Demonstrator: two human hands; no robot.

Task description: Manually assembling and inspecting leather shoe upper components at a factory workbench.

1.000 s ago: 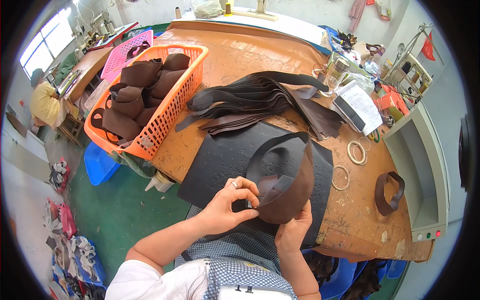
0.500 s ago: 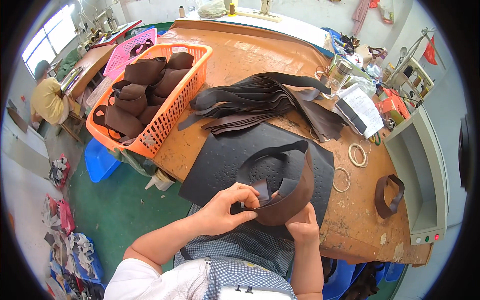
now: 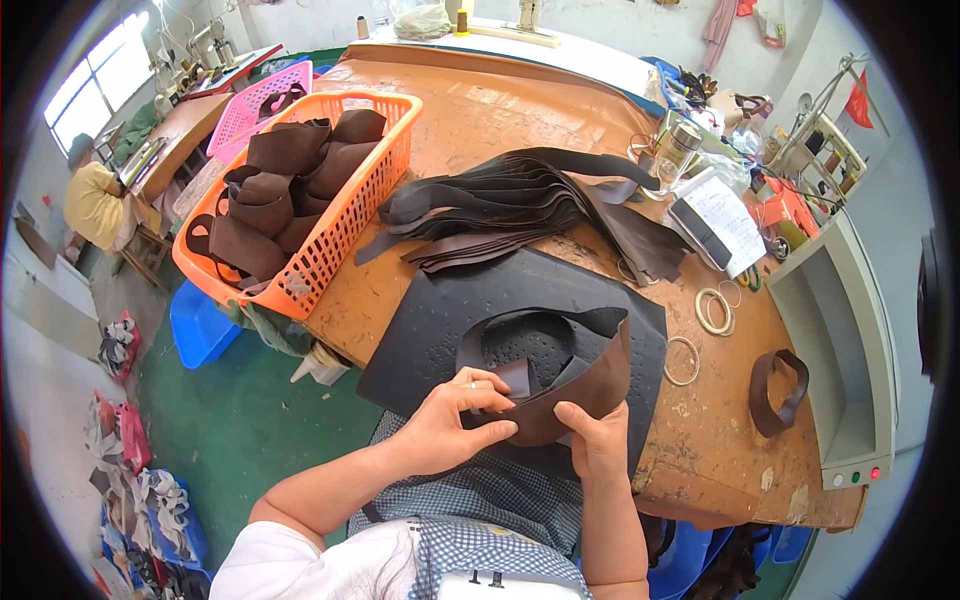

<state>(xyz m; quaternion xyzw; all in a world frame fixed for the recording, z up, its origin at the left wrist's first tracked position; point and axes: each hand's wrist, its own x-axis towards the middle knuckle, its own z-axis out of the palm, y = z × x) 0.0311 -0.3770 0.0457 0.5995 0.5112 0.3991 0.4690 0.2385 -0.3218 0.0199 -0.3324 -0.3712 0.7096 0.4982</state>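
Brown strip (image 3: pixel 602 375), curved into a loop just below the frame's centre, is pinched by your left hand (image 3: pixel 447 424) and clasped by your right hand (image 3: pixel 600 442).

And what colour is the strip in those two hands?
The strip is brown outside and dark grey inside, best seen in the head view.

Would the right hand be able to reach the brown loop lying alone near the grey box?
Probably yes: the loop lies uncovered, nothing visibly standing between, though the right hand is holding a brown band and would likely have to release it.
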